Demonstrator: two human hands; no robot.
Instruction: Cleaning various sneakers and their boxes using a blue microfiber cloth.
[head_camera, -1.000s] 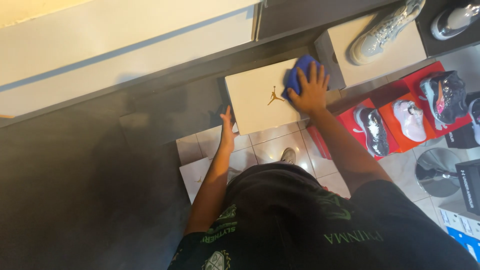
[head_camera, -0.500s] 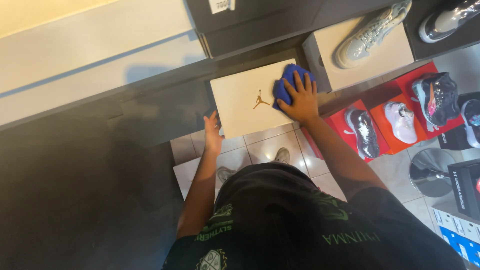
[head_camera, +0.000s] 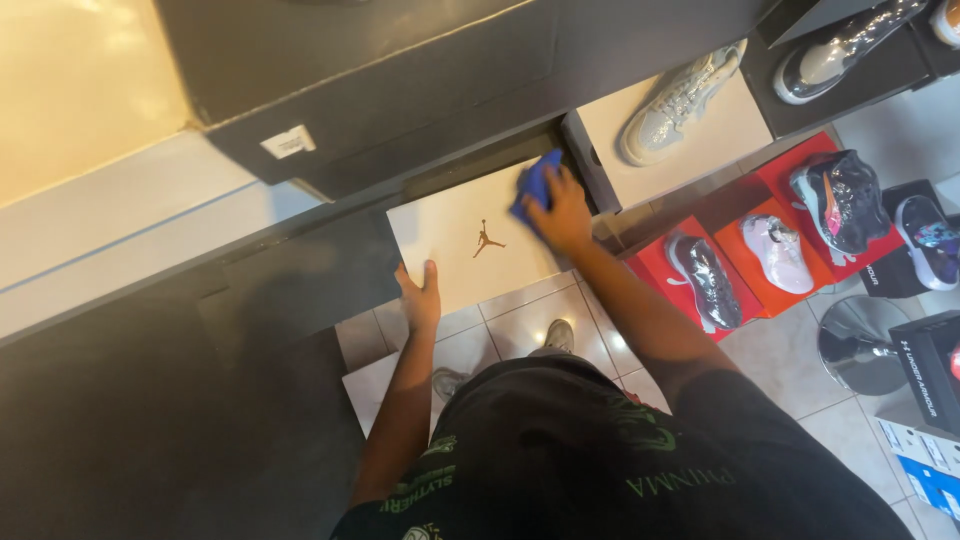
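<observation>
A cream shoe box with a small red figure printed on its lid sits on a low dark shelf in front of me. My left hand rests flat against the box's near left edge, fingers apart. My right hand presses a blue cloth onto the far right corner of the lid.
To the right, a pale sneaker lies on another cream box. Red boxes carry several sneakers. A dark shelf overhangs the box. Black boxes and a round metal stand base are on the tiled floor.
My right hand and the cloth have slid toward the far right corner of the lid. The view has shifted, so the box sits lower and nearer the middle.
</observation>
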